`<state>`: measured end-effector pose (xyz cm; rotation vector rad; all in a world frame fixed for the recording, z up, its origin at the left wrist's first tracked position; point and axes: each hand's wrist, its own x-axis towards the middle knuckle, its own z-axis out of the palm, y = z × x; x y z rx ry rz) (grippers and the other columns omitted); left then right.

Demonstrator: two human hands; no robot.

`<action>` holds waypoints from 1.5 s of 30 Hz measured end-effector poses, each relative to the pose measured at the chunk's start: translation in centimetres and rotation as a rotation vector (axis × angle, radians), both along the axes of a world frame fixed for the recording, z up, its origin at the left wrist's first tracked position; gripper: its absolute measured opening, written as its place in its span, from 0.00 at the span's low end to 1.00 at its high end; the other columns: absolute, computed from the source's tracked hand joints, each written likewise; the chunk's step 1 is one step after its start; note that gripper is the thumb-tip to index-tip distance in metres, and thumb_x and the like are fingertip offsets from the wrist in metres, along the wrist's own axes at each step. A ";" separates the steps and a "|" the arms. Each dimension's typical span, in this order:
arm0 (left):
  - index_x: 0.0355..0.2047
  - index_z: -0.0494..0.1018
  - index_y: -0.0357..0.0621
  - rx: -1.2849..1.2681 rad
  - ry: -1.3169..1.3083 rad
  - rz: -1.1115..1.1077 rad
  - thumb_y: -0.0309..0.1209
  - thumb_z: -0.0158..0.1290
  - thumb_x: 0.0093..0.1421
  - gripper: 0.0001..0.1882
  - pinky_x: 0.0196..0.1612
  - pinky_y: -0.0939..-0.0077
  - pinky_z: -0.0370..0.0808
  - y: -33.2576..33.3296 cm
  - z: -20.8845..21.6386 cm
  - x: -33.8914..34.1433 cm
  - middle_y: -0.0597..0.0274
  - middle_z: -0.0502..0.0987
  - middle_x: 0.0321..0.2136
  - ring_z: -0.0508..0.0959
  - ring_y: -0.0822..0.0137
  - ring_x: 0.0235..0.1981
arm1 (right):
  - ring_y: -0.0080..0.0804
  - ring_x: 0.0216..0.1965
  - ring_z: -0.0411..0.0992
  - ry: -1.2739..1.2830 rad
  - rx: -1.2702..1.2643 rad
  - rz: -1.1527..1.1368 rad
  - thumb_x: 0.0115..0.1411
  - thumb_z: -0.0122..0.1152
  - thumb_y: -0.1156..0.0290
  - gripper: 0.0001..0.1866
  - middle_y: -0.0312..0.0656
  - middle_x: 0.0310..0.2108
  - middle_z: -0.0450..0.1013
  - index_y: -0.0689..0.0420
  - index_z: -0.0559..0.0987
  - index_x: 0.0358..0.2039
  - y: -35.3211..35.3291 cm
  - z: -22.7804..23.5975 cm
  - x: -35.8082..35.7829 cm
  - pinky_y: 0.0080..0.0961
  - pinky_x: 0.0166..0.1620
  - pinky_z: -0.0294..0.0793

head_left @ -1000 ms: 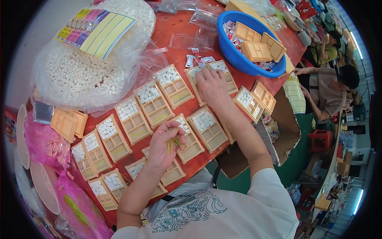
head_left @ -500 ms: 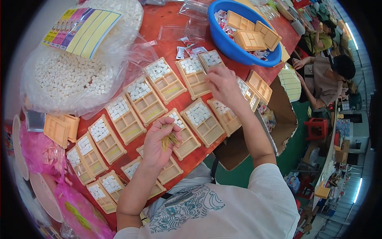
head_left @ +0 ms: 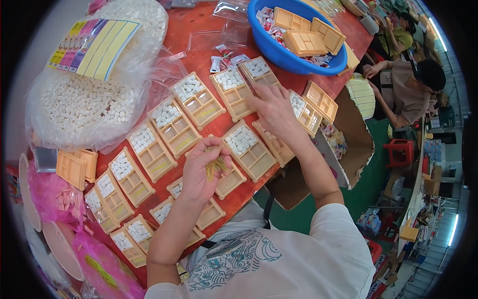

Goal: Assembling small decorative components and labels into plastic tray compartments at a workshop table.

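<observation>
Left hand (head_left: 208, 163): closed around a bundle of thin yellow-brown sticks (head_left: 215, 168), ends protruding at the finger side.
Right hand (head_left: 279, 113): fingers bent and lowered over the bare-looking end of a cream compartment tray (head_left: 234, 97); whether a stick is pinched cannot be told, fingertips being partly hidden.
White cubes (head_left: 242, 141): packed into one end of the tray just right of the left hand; smaller compartments there appear unfilled.
Yellow-green slivers (head_left: 209, 112): lying in the long end compartment of a tray ahead of the left hand, left of the right hand.
Blue basin (head_left: 279, 54): beyond the right hand, holding small packets and more trays.
Step in hand: judged to be distributing sticks from the left-hand bundle, tray by tray.
Next move: would call for laying a stick flat in the long compartment below the right hand, without disturbing the cubes.
</observation>
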<state>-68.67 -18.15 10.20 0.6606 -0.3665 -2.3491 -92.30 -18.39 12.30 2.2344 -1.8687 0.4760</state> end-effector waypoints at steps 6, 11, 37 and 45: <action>0.44 0.66 0.41 -0.063 0.032 -0.046 0.25 0.47 0.61 0.10 0.22 0.78 0.74 -1.7 -0.3 -3.5 0.55 0.76 0.29 0.78 0.65 0.26 | 0.36 0.35 0.72 -0.859 0.367 0.125 0.55 0.60 0.73 0.09 0.44 0.32 0.73 0.62 0.78 0.36 1.2 0.5 0.5 0.28 0.37 0.70; 0.42 0.65 0.43 -0.115 -0.025 -0.091 0.26 0.48 0.61 0.09 0.20 0.78 0.72 -2.0 -0.6 -5.3 0.56 0.76 0.28 0.77 0.65 0.24 | 0.38 0.29 0.73 -0.988 0.425 0.053 0.57 0.55 0.71 0.08 0.47 0.26 0.74 0.64 0.76 0.30 1.9 0.6 1.7 0.30 0.33 0.71; 0.42 0.65 0.40 -0.076 -0.015 -0.043 0.26 0.47 0.61 0.09 0.22 0.75 0.71 -2.7 -1.7 -5.4 0.54 0.76 0.28 0.76 0.64 0.23 | 0.17 0.31 0.66 -1.275 0.348 -0.127 0.59 0.56 0.74 0.05 0.34 0.25 0.68 0.62 0.74 0.32 0.5 -1.6 -0.6 0.18 0.32 0.67; 0.43 0.67 0.41 0.072 0.000 -0.036 0.25 0.45 0.61 0.10 0.26 0.73 0.71 -2.8 -0.2 -5.5 0.54 0.76 0.30 0.76 0.63 0.25 | 0.34 0.30 0.70 -0.285 -0.107 -0.072 0.56 0.57 0.72 0.07 0.43 0.28 0.71 0.63 0.76 0.32 0.2 -0.6 -0.2 0.28 0.34 0.68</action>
